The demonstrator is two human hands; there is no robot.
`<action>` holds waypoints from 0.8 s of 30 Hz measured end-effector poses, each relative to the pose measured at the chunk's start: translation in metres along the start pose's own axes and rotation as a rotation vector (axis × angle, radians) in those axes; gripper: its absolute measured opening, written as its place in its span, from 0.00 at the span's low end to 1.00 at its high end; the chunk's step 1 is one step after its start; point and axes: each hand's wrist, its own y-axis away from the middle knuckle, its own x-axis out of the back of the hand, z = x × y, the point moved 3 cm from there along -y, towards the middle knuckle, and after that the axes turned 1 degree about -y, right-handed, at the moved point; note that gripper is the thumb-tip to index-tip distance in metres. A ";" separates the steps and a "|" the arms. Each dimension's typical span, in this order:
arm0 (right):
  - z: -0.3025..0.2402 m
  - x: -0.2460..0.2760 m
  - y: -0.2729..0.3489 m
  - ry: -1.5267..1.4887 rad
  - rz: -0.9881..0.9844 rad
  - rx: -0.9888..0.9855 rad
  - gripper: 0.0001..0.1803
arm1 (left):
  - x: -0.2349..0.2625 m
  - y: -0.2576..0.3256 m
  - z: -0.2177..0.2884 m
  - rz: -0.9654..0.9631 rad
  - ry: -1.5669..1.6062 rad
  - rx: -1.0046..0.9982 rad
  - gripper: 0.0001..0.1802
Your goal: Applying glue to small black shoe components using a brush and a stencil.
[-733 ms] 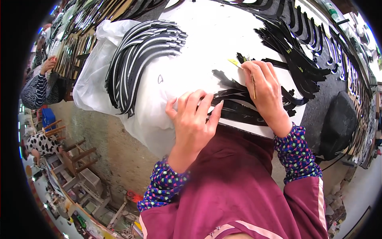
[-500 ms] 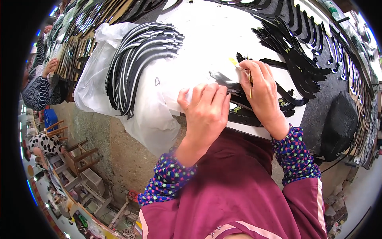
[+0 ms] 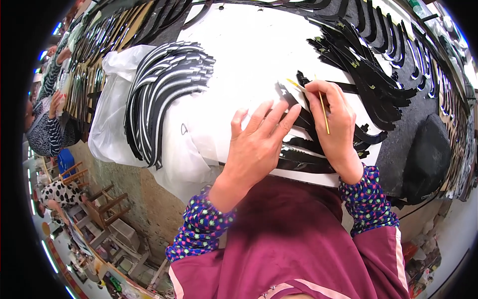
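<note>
My right hand (image 3: 334, 119) is closed in a pinch on a thin yellow stick (image 3: 324, 110), which sticks out below the fingers. A narrow yellow-tipped piece (image 3: 294, 83) points out to the left from the same fingertips; whether it is part of the stick I cannot tell. My left hand (image 3: 261, 142) lies with fingers spread, its fingertips at a black curved strip (image 3: 288, 94). More black strips (image 3: 298, 164) lie under and beside both hands, on a white board (image 3: 249, 55). The strips near the right hand are partly hidden by it.
A stack of curved black-and-white strips (image 3: 159, 94) lies on the left over white plastic sheeting (image 3: 112, 119). A heap of black strips (image 3: 363, 74) is on the right. Beyond it sits a black mesh item (image 3: 425, 154). Another person (image 3: 47, 119) works at far left, near wooden stools (image 3: 107, 204).
My left hand's fingers have spread out from a more bunched pose. The right hand has shifted slightly right and down, still pinching the stick. The whole view has also shifted a little.
</note>
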 end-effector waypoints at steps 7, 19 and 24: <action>0.000 0.006 -0.003 -0.063 0.057 -0.054 0.09 | 0.010 -0.015 -0.003 0.026 0.060 -0.113 0.28; -0.026 0.004 0.018 -0.488 -0.101 -0.313 0.09 | 0.014 0.006 -0.014 0.128 0.057 -0.117 0.22; -0.029 0.005 0.023 -0.246 -0.074 -0.120 0.10 | 0.017 0.007 -0.016 0.124 0.135 -0.047 0.22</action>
